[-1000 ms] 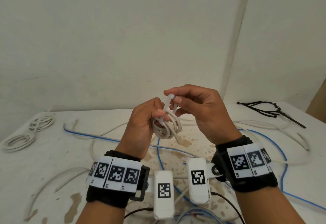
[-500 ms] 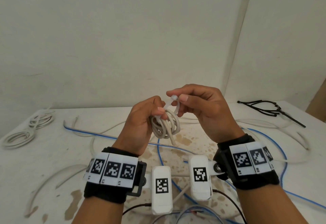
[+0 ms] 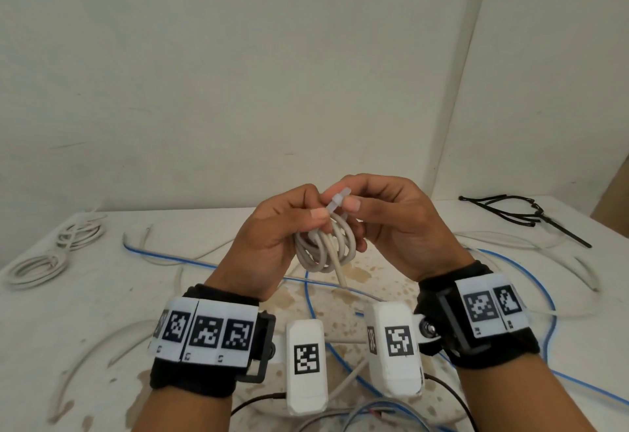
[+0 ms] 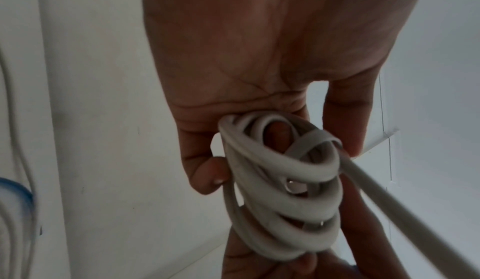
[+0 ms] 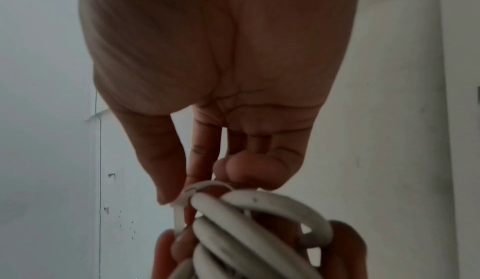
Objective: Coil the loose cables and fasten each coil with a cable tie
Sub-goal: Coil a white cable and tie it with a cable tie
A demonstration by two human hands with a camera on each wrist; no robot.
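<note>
Holding item: coil (image 3: 325, 246), beige cable, raised above table (image 3: 102, 295) between both hands. Left hand (image 3: 272, 244) grips the loops; right hand (image 3: 384, 224) pinches tie (image 3: 337, 201) at its head. Judged light, springy, prone to unwinding; tie thin, slippery. Grip across gathered loops.

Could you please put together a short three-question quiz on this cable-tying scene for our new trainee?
1. True or false: the left hand holds the beige coil lifted off the table.
2. What does the right hand pinch? A) blue cable B) white cable tie C) black cable ties
3. Fill in: the finished white coils lie at the table's far ____ side.

Key
1. True; the coil is in that hand's grip, above the table.
2. B; the white cable tie sits at the top of the coil, while the blue cable and the black cable ties lie on the table.
3. left
</note>
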